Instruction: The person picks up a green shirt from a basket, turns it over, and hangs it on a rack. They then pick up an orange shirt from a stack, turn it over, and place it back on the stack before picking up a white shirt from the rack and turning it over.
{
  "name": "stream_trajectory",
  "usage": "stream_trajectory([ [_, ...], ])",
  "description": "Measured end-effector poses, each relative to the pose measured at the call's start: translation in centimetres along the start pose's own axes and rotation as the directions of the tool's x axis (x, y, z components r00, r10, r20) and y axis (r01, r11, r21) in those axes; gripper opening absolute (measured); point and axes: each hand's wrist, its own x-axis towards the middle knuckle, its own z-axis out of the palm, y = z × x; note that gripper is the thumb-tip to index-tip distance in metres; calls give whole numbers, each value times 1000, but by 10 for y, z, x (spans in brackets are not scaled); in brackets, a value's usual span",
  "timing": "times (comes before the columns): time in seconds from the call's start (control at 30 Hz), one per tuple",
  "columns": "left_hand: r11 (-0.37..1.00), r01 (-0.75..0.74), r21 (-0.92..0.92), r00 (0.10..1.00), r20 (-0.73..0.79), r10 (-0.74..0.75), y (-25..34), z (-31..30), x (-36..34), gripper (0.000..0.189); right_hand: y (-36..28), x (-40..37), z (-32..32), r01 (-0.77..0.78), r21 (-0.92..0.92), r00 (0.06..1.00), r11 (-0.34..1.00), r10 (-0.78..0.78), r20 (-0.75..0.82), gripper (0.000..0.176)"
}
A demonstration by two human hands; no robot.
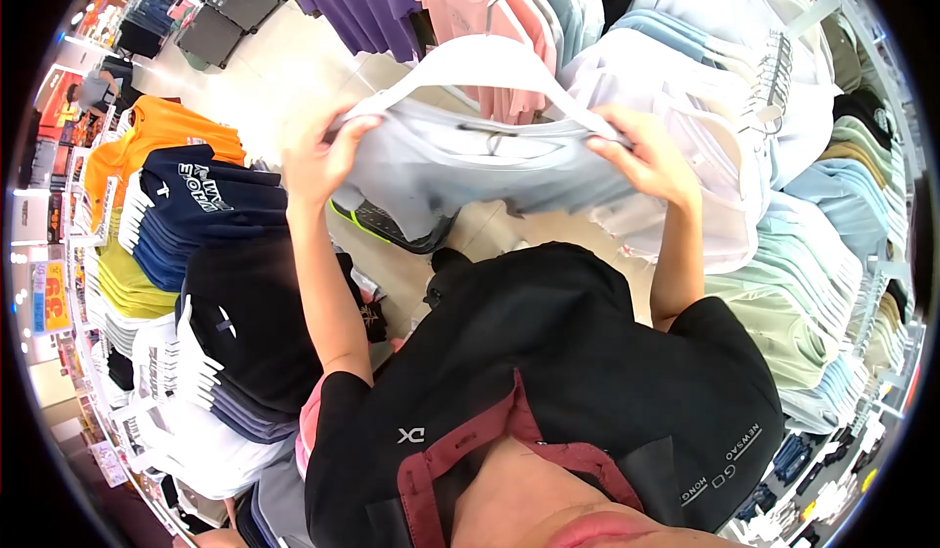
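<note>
A wide white clothes hanger (482, 58) is held up in front of me, and a pale grey T-shirt (441, 171) hangs on it. At the left end of the hanger, my left hand (321, 151) is closed, thumb on the near side, gripping hanger and shirt shoulder. Opposite it, my right hand (651, 154) pinches the right end at the other shoulder. The shirt's lower part is blurred and falls away from view. White shirts (685, 127) on a rack are close behind my right hand.
Racks of navy shirts (211, 190), black shirts (245, 303) and orange shirts (181, 132) stand at left. Purple shirts (357, 0) and pink shirts (460, 9) hang ahead. Mint shirts (783, 274) line the right. Grey suitcases (235, 14) and another person (95, 90) are farther off.
</note>
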Motion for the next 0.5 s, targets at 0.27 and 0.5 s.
stream_trajectory([
  [0.27, 997, -76, 7, 994, 81, 75, 11, 40, 37, 38, -40, -62, -71, -278, -202, 852, 939, 144, -503, 32],
  [0.5, 990, 67, -122, 958, 285, -29, -8, 56, 28, 42, -87, -96, -105, -592, -397, 609, 701, 67, -790, 36],
])
